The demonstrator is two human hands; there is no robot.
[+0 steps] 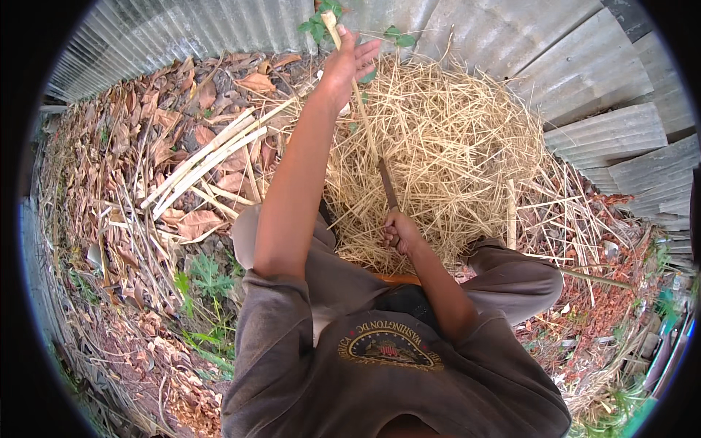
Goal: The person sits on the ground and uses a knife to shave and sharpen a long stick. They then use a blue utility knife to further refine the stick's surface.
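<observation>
Corrugated metal sheets (241, 33) line top, straw heap (445, 139) right of centre. Your left hand (345, 66), upper centre: fingers extended, against pale stick (365, 117). Your right hand (399, 232), mid-frame: closed around dark tool (387, 182), upper end at stick.

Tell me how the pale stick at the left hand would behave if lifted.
The pale stick is probably stiff: it runs straight past the left hand, with no visible sag. It looks light for its length, being slim. Its far end looks thicker, so it may feel slightly end-heavy.
</observation>
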